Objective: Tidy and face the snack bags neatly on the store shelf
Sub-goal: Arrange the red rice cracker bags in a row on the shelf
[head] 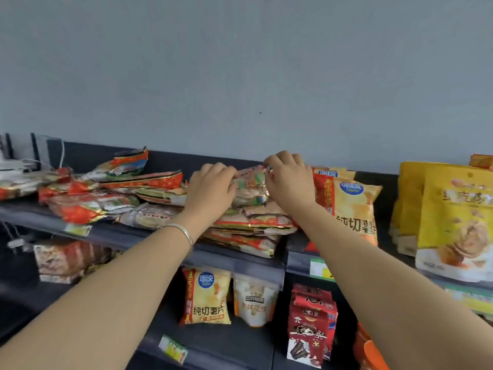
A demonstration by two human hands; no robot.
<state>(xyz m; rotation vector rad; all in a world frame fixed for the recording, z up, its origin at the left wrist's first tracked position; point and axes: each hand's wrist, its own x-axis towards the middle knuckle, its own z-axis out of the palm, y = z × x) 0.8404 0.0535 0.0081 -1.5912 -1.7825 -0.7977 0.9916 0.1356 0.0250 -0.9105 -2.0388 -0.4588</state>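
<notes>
Seen from head height: two bare forearms reach up to a dark upper shelf [120, 236] against a grey wall. The top snack bag [249, 188], a crinkled foil pack in red, green and white, lies on a stack of similar bags [248, 231] at the middle of the shelf. Its long axis runs left to right along the shelf and its printed face is up. The print is too blurred to tell which end is the top.

The bag sits directly between both hands. The left grip [210, 185] curls its fingers over the bag's left edge. The right grip [288, 180] pinches the bag's far right corner with bent fingers. Most fingertips are hidden behind the backs of the hands. A thin silver bracelet [181, 231] circles the left wrist.

To the left, loose foil bags [106, 198] lie flat and askew, overlapping. Touching the stack's right side, a yellow crisp bag [352, 209] stands upright facing forward, partly covered by the right forearm. Yellow pouches [453, 214] further right are cut off by the frame edge. On the shelf below, a small crisp bag [205, 297] and a red box [312, 324] stand upright.
</notes>
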